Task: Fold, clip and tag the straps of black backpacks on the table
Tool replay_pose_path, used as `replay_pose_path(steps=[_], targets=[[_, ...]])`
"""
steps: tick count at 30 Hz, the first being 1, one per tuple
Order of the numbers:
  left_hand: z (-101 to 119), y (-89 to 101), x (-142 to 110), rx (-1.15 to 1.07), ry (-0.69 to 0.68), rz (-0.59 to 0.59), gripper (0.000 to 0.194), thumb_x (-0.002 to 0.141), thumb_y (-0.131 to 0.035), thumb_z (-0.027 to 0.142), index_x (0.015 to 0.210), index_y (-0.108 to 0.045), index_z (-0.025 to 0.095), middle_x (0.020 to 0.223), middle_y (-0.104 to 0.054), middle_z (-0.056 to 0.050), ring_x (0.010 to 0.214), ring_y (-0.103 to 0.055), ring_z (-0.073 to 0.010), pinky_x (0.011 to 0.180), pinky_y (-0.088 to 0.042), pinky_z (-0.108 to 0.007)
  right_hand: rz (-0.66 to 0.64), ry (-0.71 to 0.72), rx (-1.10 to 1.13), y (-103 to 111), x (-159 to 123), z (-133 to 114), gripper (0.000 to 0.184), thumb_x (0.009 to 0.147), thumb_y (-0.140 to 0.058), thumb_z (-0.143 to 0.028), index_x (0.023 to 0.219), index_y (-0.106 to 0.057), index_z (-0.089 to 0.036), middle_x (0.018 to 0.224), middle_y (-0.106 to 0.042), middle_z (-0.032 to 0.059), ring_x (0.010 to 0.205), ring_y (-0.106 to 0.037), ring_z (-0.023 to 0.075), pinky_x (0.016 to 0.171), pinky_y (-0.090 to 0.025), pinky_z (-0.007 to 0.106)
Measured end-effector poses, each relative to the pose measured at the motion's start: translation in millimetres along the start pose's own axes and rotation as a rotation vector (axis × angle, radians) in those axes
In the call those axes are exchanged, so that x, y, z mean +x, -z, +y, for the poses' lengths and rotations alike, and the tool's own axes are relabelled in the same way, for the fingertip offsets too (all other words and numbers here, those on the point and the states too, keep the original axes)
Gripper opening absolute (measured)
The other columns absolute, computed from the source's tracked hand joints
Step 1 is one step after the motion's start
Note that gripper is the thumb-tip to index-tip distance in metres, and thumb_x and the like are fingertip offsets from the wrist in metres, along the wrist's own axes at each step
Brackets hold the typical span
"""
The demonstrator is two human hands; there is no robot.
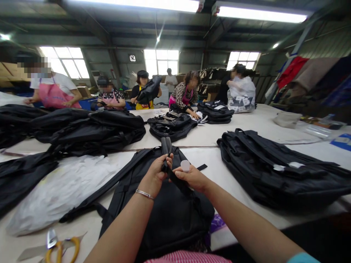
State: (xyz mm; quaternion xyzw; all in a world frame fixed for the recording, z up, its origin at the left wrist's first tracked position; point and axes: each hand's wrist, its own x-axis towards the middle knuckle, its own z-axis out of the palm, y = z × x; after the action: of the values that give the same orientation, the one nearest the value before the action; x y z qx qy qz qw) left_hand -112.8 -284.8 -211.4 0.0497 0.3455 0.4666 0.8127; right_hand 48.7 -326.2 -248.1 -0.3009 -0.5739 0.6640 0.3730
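A black backpack [167, 215] lies on the white table [208, 135] right in front of me. My left hand [155, 175], with a silver bracelet on the wrist, is closed around the backpack's black strap [166, 146]. My right hand [192, 177] pinches the same strap a little lower and also carries a small white cap-like object [185, 165] on a finger; I cannot make out what it is.
A stack of black backpacks [276, 168] lies to the right and more black bags [90, 129] to the left. A clear plastic bag [63, 190] and yellow-handled scissors [61, 248] lie at the near left. Several people work at the table's far side.
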Motion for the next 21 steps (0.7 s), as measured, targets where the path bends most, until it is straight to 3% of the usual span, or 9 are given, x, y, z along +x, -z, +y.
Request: replay_pose_path(steps=[5, 9, 15, 21], targets=[[-1.8, 4.4, 1.6, 0.039, 0.043, -0.040, 0.016, 0.093, -0.045, 0.014, 0.087, -0.057, 0.007, 0.054, -0.050, 0.002, 0.036, -0.049, -0.0037, 0.035, -0.042, -0.009, -0.042, -0.115, 0.181, -0.6, 1.8, 11.0, 0.043, 0.072, -0.073, -0.048, 0.089, -0.072, -0.009, 0.075, -0.070, 0.0084, 0.057, -0.053, 0.0098, 0.050, -0.035, 0.020], [-2.8, 8.8, 7.4, 0.060, 0.046, -0.008, 0.013, 0.093, -0.047, 0.015, 0.087, -0.057, 0.008, 0.055, -0.051, 0.001, 0.038, -0.051, -0.0046, 0.035, -0.042, -0.010, -0.043, -0.170, 0.170, -3.7, 7.0, 11.9, 0.038, 0.068, -0.074, -0.044, 0.084, -0.070, -0.009, 0.078, -0.070, 0.0100, 0.049, -0.048, 0.0079, 0.042, -0.027, 0.019], [-4.5, 15.6, 15.0, 0.126, 0.030, 0.026, 0.009, 0.090, -0.053, 0.017, 0.086, -0.058, 0.011, 0.054, -0.050, 0.002, 0.036, -0.049, -0.0053, 0.034, -0.042, -0.013, -0.019, -0.051, 0.005, -10.8, 6.1, -5.4, 0.031, 0.066, -0.077, -0.038, 0.076, -0.068, -0.011, 0.073, -0.065, 0.0028, 0.055, -0.051, 0.0089, 0.049, -0.037, 0.022], [-4.0, 10.3, 11.8, 0.123, 0.045, 0.001, 0.008, 0.089, -0.051, 0.016, 0.087, -0.057, 0.012, 0.053, -0.049, 0.003, 0.036, -0.049, -0.0055, 0.033, -0.041, -0.013, -0.015, -0.097, 0.079, -7.2, 9.7, 2.3, 0.031, 0.066, -0.076, -0.039, 0.080, -0.068, -0.013, 0.068, -0.062, 0.0024, 0.051, -0.049, 0.0092, 0.045, -0.034, 0.021]])
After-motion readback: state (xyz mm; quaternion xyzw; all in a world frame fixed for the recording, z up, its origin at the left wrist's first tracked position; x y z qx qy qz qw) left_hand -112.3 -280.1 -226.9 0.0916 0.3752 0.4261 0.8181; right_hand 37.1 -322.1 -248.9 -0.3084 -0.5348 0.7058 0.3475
